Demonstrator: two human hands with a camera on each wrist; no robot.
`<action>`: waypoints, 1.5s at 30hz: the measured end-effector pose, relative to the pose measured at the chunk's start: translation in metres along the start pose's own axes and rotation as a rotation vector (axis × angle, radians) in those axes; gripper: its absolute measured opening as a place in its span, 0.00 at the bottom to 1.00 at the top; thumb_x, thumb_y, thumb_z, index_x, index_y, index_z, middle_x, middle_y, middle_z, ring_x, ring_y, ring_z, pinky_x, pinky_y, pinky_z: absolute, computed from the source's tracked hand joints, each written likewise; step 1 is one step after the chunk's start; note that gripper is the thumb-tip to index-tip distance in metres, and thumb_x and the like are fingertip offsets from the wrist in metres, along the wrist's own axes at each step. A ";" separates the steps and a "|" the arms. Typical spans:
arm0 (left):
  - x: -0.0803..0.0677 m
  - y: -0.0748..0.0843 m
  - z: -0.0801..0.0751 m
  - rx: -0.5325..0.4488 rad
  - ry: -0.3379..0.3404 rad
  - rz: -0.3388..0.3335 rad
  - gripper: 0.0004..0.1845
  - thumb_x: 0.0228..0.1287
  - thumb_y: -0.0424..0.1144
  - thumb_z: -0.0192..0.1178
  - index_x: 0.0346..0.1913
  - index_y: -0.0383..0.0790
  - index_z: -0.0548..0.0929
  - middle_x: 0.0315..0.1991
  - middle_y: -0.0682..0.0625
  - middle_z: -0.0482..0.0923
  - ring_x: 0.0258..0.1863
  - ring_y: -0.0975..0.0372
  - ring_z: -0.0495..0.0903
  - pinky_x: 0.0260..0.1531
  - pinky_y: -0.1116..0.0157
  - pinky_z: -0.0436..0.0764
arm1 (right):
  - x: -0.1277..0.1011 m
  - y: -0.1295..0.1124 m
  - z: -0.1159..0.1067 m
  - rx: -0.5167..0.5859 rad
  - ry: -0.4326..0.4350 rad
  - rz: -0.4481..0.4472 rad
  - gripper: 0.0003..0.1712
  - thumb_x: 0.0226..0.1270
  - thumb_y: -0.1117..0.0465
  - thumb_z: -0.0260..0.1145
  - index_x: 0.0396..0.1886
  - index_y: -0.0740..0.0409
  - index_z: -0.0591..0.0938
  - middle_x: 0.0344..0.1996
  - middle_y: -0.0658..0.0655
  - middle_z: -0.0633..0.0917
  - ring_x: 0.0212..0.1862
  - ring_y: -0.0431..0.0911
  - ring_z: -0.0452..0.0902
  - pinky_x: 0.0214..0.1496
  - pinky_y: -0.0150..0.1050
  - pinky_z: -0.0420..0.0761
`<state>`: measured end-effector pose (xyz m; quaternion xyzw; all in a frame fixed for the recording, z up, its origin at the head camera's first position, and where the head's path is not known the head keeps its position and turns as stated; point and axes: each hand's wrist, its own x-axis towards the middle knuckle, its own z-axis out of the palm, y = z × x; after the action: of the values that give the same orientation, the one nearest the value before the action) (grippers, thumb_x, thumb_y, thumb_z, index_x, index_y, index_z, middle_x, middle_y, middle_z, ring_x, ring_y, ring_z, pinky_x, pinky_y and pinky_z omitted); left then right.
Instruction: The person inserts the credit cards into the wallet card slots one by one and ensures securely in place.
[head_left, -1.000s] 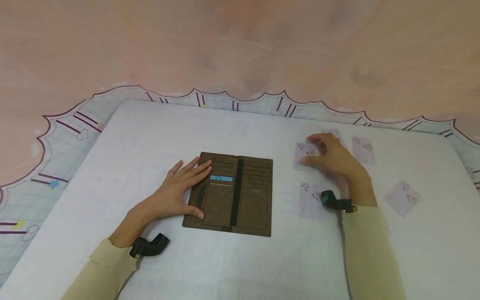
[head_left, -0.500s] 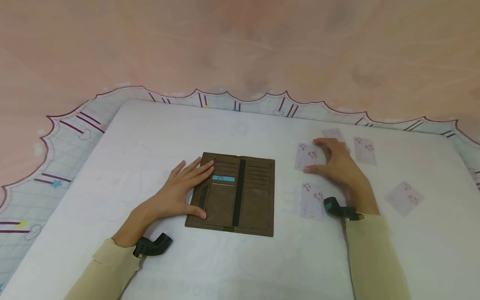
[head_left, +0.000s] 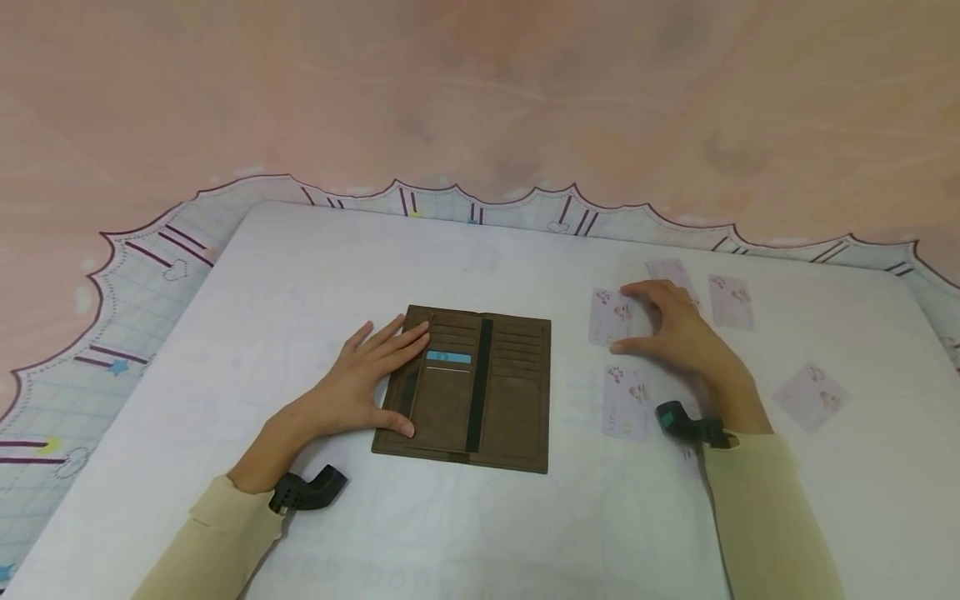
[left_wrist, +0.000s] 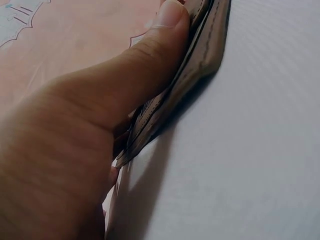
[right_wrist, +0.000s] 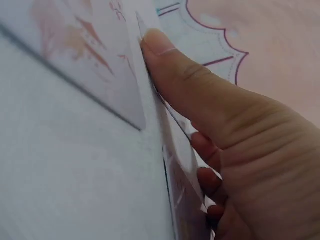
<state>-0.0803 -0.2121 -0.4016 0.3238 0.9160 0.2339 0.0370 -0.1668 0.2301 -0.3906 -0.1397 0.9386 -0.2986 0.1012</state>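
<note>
Left hand (head_left: 358,381): lies flat on the left half of the wallet (head_left: 467,388), fingers (head_left: 405,337) straight and spread across the upper left card slots, thumb along the lower left edge. In the left wrist view the thumb (left_wrist: 150,65) presses on the wallet's (left_wrist: 200,50) stitched edge.
Right hand (head_left: 671,327): arched over a card (head_left: 611,315), fingers curled, thumb at its near edge and fingertips at its far edge, pinching it. In the right wrist view the thumb (right_wrist: 185,85) sits against the card's (right_wrist: 175,150) edge, and that edge stands slightly off the table (right_wrist: 60,165).
Wallet: brown, open flat on the table (head_left: 300,275), just left of centre; a dark band runs down its middle, card slots on both halves.
Blue card (head_left: 448,357): tucked in a left-side slot, only its top strip showing, just beside the left fingertips.
Loose cards: pale, with small reddish marks, all lying flat to the right of the wallet. One (head_left: 627,402) lies near the right wrist, one (head_left: 672,271) is partly behind the right hand, one (head_left: 730,301) sits just right of that, and one (head_left: 811,397) lies turned at an angle, well apart to the right.
Sleeves: beige, on both forearms; a small black device is strapped at each wrist.
Surroundings: white table top over a scalloped patterned cloth (head_left: 150,267); pink fabric (head_left: 480,92) behind.
</note>
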 end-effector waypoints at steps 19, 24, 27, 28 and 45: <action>0.001 0.002 0.000 0.006 -0.002 -0.004 0.62 0.38 0.65 0.72 0.74 0.38 0.56 0.75 0.46 0.51 0.74 0.49 0.40 0.68 0.46 0.34 | 0.000 -0.003 0.004 0.196 0.232 0.045 0.25 0.61 0.57 0.71 0.58 0.51 0.79 0.41 0.58 0.75 0.35 0.48 0.71 0.34 0.35 0.72; 0.001 0.002 0.000 0.007 -0.003 -0.004 0.62 0.38 0.65 0.72 0.74 0.38 0.56 0.75 0.46 0.51 0.74 0.49 0.40 0.68 0.45 0.34 | -0.001 -0.002 0.006 0.273 0.260 0.121 0.18 0.65 0.50 0.66 0.53 0.48 0.83 0.27 0.57 0.75 0.25 0.48 0.72 0.22 0.33 0.69; 0.001 0.002 0.000 0.001 0.000 -0.005 0.62 0.38 0.65 0.72 0.74 0.38 0.56 0.75 0.46 0.51 0.74 0.50 0.40 0.68 0.46 0.34 | 0.000 -0.002 0.007 0.298 0.270 0.142 0.19 0.67 0.46 0.63 0.53 0.47 0.83 0.29 0.57 0.77 0.25 0.48 0.73 0.21 0.32 0.70; 0.001 0.002 0.000 -0.001 0.001 -0.005 0.62 0.39 0.65 0.72 0.74 0.38 0.56 0.75 0.46 0.51 0.74 0.50 0.40 0.68 0.46 0.34 | 0.000 -0.002 0.006 0.310 0.278 0.143 0.19 0.68 0.46 0.62 0.53 0.48 0.84 0.30 0.56 0.78 0.25 0.47 0.74 0.22 0.31 0.71; 0.000 0.001 0.000 0.003 0.006 -0.001 0.62 0.39 0.65 0.71 0.74 0.38 0.56 0.74 0.46 0.52 0.74 0.49 0.40 0.68 0.45 0.35 | 0.017 -0.051 0.011 0.630 0.183 0.126 0.19 0.70 0.58 0.61 0.59 0.53 0.80 0.46 0.56 0.81 0.38 0.44 0.78 0.42 0.30 0.81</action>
<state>-0.0795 -0.2110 -0.4014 0.3229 0.9165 0.2336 0.0340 -0.1694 0.1795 -0.3711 -0.0160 0.8121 -0.5787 0.0728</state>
